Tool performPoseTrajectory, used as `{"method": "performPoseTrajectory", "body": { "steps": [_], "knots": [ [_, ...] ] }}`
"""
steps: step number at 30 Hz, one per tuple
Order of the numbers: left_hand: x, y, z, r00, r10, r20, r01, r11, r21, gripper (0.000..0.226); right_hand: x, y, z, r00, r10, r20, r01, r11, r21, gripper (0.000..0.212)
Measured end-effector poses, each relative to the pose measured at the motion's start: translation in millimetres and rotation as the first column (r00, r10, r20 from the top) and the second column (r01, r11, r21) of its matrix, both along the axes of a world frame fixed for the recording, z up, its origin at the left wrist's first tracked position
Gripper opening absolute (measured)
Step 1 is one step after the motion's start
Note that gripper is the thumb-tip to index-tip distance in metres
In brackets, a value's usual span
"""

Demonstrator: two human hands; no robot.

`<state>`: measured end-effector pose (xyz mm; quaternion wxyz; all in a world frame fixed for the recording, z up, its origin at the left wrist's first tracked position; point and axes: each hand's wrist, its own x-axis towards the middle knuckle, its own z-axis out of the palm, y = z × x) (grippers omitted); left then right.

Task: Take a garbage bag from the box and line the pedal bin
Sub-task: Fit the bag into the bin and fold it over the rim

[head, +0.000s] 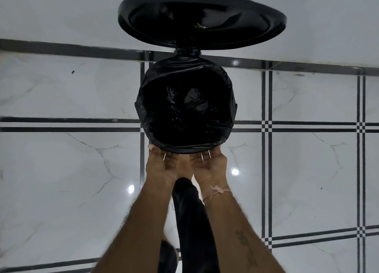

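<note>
While tucked beneath the near hem of the garbage bag (185, 71), hides the fingertips of the left hand (162, 167), so cannot tell the grip; lines the pedal bin (187, 52) at centre, folded over its rim, lid (202, 20) raised behind; likewise buries the fingertips of the right hand (210, 164) under that hem, grip impossible to tell.

Below you is a shiny white marble-look tile floor (71, 170) with black double lines (266, 170) crossing it. Two bright light spots (131, 189) shine on it. A dark strip (82, 50) edges the white wall (61, 12).
</note>
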<state>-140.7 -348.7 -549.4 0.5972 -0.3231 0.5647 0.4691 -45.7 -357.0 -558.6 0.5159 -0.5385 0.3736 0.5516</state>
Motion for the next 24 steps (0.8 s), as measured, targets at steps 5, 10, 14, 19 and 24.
{"method": "performPoseTrajectory", "body": {
  "steps": [5, 10, 14, 19, 24],
  "knots": [
    [-21.8, -6.8, -21.0, 0.995, -0.1, -0.001, 0.1, 0.995, -0.025, 0.024, 2.9, -2.2, 2.1, 0.997, 0.07, 0.016, -0.07, 0.998, -0.003, 0.025],
    [-36.1, -2.5, -12.0, 0.965, -0.236, -0.116, 0.235, 0.972, -0.025, 0.036, 21.9, -7.2, 4.5, 0.926, 0.318, 0.203, -0.305, 0.948, -0.094, 0.028],
    [-40.8, 13.3, 10.3, 0.892, -0.411, -0.19, 0.415, 0.91, -0.02, 0.042, 28.3, 15.4, 30.4, 0.733, 0.571, 0.37, -0.567, 0.813, -0.134, 0.039],
    [-43.9, 51.5, 56.3, 0.762, -0.545, -0.351, 0.573, 0.819, -0.027, 0.069, 33.0, 57.0, 66.3, 0.574, 0.647, 0.503, -0.685, 0.715, -0.138, 0.055],
    [-44.6, 103.5, 111.4, 0.693, -0.466, -0.549, 0.596, 0.8, 0.074, 0.078, 42.4, 110.6, 122.8, 0.491, 0.531, 0.691, -0.69, 0.721, -0.064, 0.071]
  ]
}}
